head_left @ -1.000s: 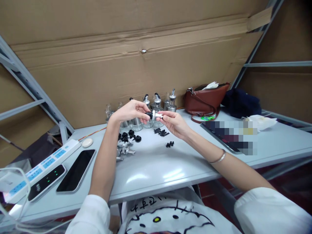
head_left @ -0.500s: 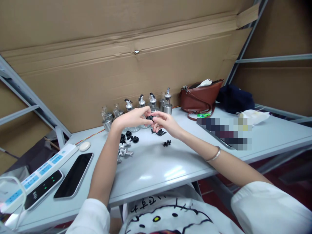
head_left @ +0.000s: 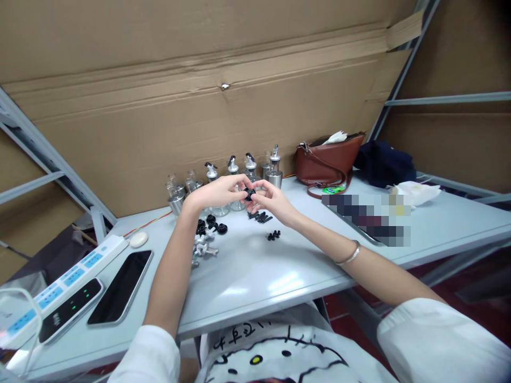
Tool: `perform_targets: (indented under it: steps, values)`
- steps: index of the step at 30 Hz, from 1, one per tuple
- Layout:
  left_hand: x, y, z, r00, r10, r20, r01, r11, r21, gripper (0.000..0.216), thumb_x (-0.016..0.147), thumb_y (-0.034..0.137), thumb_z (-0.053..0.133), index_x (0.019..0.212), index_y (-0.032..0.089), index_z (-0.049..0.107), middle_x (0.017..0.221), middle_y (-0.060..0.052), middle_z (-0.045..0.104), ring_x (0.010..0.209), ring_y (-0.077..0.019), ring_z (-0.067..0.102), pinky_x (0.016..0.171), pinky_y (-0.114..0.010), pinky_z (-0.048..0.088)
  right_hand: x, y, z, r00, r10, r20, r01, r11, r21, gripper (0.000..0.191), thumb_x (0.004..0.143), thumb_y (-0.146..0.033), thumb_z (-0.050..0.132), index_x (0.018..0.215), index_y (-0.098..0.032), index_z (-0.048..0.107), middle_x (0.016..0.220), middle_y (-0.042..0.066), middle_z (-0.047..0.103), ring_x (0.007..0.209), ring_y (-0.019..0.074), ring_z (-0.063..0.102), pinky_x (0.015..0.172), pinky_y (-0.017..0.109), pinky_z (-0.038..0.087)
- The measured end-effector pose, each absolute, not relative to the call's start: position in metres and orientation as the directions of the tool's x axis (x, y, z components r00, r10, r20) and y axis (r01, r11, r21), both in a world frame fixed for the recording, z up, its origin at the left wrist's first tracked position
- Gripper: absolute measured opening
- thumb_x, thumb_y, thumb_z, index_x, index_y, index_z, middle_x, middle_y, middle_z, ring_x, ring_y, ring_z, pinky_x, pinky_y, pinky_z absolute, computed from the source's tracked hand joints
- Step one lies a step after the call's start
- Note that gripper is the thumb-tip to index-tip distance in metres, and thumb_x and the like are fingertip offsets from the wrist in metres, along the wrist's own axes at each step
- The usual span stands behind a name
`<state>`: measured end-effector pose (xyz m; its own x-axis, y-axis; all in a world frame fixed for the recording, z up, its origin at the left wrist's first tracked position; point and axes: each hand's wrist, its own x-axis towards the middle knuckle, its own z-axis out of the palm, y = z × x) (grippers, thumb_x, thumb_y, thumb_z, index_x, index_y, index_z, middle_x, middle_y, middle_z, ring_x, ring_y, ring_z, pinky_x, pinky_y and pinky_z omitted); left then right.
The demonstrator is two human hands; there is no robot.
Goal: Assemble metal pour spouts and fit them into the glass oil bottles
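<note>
Between my fingertips is a small round black plastic stopper (head_left: 249,194), held above the table. My left hand (head_left: 229,190) closes on it from the left, and my right hand (head_left: 272,202) pinches it from the right. Similar black stoppers (head_left: 222,229) lie below my left wrist, beside several silver spout pieces (head_left: 204,249). Under my right hand are thin black levers (head_left: 263,217), with a cluster of tiny black caps (head_left: 273,235) nearer to me. Glass bottles with silver pour spouts (head_left: 232,165) stand behind my hands, partly hidden.
On the left lie a phone (head_left: 122,287), a power strip (head_left: 74,276), a small device with green lights (head_left: 72,311) and a round white object (head_left: 139,240). A brown bag (head_left: 329,162) stands at the back right, near a blurred-out flat object (head_left: 367,221). Cardboard (head_left: 159,133) walls the back.
My fingers have shifted slightly around the black stopper, and more of it shows now. The parts on the table and the bottles have not moved.
</note>
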<state>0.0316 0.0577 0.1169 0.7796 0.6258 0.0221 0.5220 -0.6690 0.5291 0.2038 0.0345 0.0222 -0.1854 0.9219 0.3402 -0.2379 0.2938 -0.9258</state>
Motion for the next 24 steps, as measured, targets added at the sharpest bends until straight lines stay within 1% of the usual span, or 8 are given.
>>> perform_targets:
  steps: [4, 7, 13, 17, 21, 24]
  values:
    - [0.0304, 0.0619, 0.1132, 0.776, 0.628, 0.06, 0.5, -0.671, 0.547, 0.025, 0.079, 0.03, 0.054, 0.101, 0.021, 0.047, 0.077, 0.001, 0.058, 0.066, -0.0121, 0.053, 0.055, -0.022, 0.038, 0.2043, 0.034, 0.0237, -0.193, 0.918, 0.345, -0.251, 0.294, -0.922, 0.036, 0.069, -0.035, 0.072, 0.093, -0.021, 0.049, 0.073, -0.001, 0.07, 0.067, 0.0153, 0.069, 0.062, 0.028, 0.057]
    - [0.0293, 0.0641, 0.1112, 0.772, 0.634, 0.041, 0.517, -0.665, 0.539, 0.026, 0.079, 0.032, 0.054, 0.102, 0.021, 0.046, 0.077, 0.0, 0.06, 0.07, -0.0134, 0.054, 0.059, -0.023, 0.04, 0.2042, 0.0329, 0.0251, -0.191, 0.917, 0.349, -0.248, 0.299, -0.921, 0.033, 0.07, -0.033, 0.07, 0.093, -0.02, 0.05, 0.074, 0.0, 0.071, 0.07, 0.017, 0.07, 0.065, 0.031, 0.057]
    - [0.0297, 0.0648, 0.1096, 0.775, 0.632, 0.008, 0.529, -0.655, 0.539, 0.022, 0.078, 0.033, 0.054, 0.093, 0.021, 0.043, 0.078, -0.001, 0.064, 0.075, -0.016, 0.06, 0.062, -0.026, 0.043, 0.2029, 0.0297, 0.0262, -0.204, 0.922, 0.33, -0.232, 0.282, -0.931, 0.031, 0.07, -0.029, 0.069, 0.096, -0.019, 0.053, 0.075, 0.001, 0.072, 0.074, 0.0197, 0.072, 0.067, 0.032, 0.057]
    - [0.0307, 0.065, 0.1097, 0.774, 0.632, 0.025, 0.532, -0.672, 0.516, 0.024, 0.075, 0.032, 0.056, 0.092, 0.021, 0.043, 0.077, -0.001, 0.064, 0.073, -0.0165, 0.059, 0.062, -0.027, 0.043, 0.2035, 0.0296, 0.0263, -0.192, 0.926, 0.325, -0.22, 0.283, -0.934, 0.034, 0.068, -0.029, 0.072, 0.096, -0.018, 0.056, 0.077, 0.003, 0.073, 0.076, 0.0216, 0.072, 0.069, 0.034, 0.058]
    - [0.0311, 0.0644, 0.1105, 0.773, 0.634, 0.025, 0.541, -0.679, 0.496, 0.022, 0.075, 0.029, 0.053, 0.093, 0.021, 0.043, 0.076, 0.0, 0.063, 0.071, -0.0164, 0.057, 0.061, -0.028, 0.042, 0.2048, 0.0308, 0.0253, -0.204, 0.927, 0.314, -0.222, 0.268, -0.937, 0.038, 0.065, -0.032, 0.075, 0.097, -0.017, 0.059, 0.078, 0.004, 0.073, 0.079, 0.0234, 0.072, 0.074, 0.037, 0.058]
    - [0.0315, 0.0632, 0.1112, 0.774, 0.633, 0.035, 0.545, -0.692, 0.474, 0.022, 0.074, 0.028, 0.052, 0.093, 0.021, 0.044, 0.075, 0.001, 0.061, 0.07, -0.0161, 0.055, 0.06, -0.027, 0.04, 0.2052, 0.0316, 0.0241, -0.203, 0.928, 0.312, -0.216, 0.268, -0.939, 0.04, 0.064, -0.032, 0.076, 0.098, -0.017, 0.06, 0.082, 0.004, 0.073, 0.08, 0.0235, 0.072, 0.074, 0.037, 0.058]
